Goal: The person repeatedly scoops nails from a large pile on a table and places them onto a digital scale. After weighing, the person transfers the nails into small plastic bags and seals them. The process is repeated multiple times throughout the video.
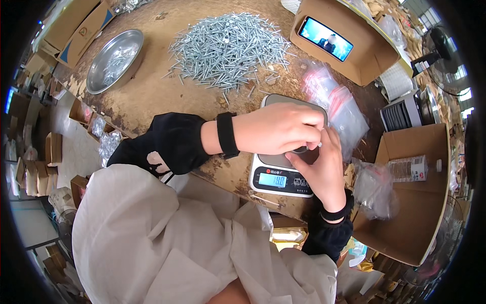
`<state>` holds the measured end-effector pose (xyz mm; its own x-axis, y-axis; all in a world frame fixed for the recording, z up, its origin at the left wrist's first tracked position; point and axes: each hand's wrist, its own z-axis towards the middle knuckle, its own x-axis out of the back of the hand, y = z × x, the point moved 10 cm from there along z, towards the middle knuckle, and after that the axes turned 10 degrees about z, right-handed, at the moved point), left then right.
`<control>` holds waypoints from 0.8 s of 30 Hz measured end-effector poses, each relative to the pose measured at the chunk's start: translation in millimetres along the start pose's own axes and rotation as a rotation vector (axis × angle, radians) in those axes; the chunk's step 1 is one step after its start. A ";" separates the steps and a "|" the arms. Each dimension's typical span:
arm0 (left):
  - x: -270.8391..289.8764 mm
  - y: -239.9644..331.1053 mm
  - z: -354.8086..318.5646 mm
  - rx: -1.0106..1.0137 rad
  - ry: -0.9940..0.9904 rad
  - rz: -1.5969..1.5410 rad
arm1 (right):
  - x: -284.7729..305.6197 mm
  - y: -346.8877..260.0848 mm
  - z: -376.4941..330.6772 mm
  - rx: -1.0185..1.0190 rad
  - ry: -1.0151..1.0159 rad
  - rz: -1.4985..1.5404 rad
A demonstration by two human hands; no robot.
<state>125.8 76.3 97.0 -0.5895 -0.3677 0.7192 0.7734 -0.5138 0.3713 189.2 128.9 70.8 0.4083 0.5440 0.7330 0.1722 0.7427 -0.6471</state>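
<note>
A large heap of screws (228, 48) lies unsorted on the counter (152, 96), with empty bags (336, 104) beside the scale (283, 169). Both hands meet over the scale's pan: left hand (278, 129) and right hand (321, 169) have fingers pinched together, probably around a small bag, though it is hidden. Most of the packing looks undone.

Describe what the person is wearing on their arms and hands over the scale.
Both hands are bare, without gloves. The left hand comes out of a black sleeve, with a black band at the wrist. The right hand also has a black sleeve and a black wristband. A pale smock covers the lap.
</note>
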 end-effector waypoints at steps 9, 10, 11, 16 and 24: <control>41.4 -17.4 -3.5 0.088 0.135 0.028 | 7.3 -10.7 2.9 0.061 -0.017 0.028; 50.1 -21.3 -4.3 0.109 0.178 0.029 | 10.3 -11.5 2.2 0.065 -0.012 0.032; 58.2 -25.4 -5.6 0.130 0.220 0.029 | 12.9 -11.2 1.3 0.070 -0.008 0.035; 85.1 -53.5 -22.6 0.302 0.322 -0.048 | 48.5 7.6 -1.6 0.062 0.142 0.183; 111.0 -81.2 -41.2 0.396 0.395 0.049 | 45.0 68.0 -14.1 -0.275 -0.009 0.192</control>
<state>-12.0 45.2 122.5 -0.5346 -0.6853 0.4945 0.7854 -0.1869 0.5901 232.0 198.4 56.9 0.4490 0.6682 0.5933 0.3286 0.4940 -0.8050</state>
